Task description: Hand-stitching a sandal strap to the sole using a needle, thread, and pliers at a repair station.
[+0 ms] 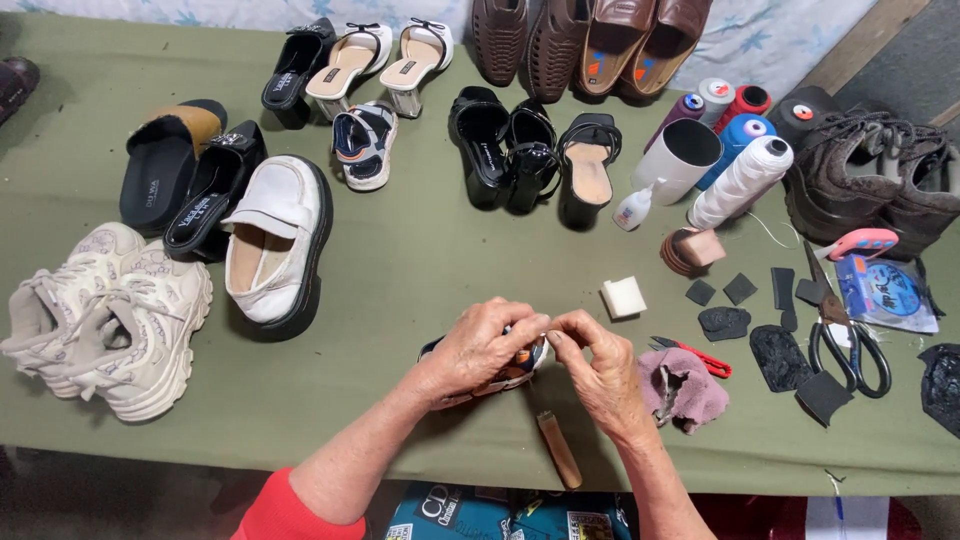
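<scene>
Both hands meet over a small sandal (505,368), which lies on the green table cover (420,260) at the near centre. The left hand (478,348) is closed around the sandal, fingers wrapped over its top and covering most of it. The right hand (598,368) touches the sandal's right end with fingertips pinched together; whether they hold anything small cannot be told. Relative to the sandal: a wooden-handled tool (559,450) lies just nearer the person and slightly right; a pink cloth (685,388) lies to the right, beside the right hand; red snips (695,354) sit just beyond the cloth; a white foam block (623,297) lies farther off and to the right. A white loafer (275,240) stands well to the left, and black scissors (845,340) lie far right.
</scene>
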